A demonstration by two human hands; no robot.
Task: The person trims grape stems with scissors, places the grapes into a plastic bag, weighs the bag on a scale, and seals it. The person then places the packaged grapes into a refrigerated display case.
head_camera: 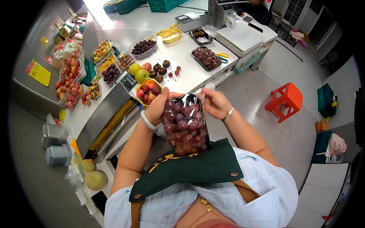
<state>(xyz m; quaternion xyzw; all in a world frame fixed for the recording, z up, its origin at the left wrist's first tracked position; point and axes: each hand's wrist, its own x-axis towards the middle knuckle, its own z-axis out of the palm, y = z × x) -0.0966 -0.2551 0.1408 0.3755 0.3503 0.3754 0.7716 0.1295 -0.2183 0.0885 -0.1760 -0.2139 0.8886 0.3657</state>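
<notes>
A black tray of red grapes (184,125), wrapped in clear film, is upright before my chest. My left hand (159,107) holds its upper left side, thumb on top. At the tray's upper right corner, the slightly blurred fingers of my right hand (216,105) pinch a bit of clear plastic film (202,93). Just beyond my left hand stands a yellow basket of mixed fruit (148,92). On the white counter (182,82) lie several mangosteens (159,71), apples (141,76) and 3 loose grapes (176,72).
Another wrapped grape tray (206,57) sits near scissors (223,57) with yellow and green handles. A weighing scale (241,38) stands farther right. Below the stainless wrapping machine (105,125) are melons (96,180). A red stool (285,101) is on the floor. Behind the counter is a person (253,12).
</notes>
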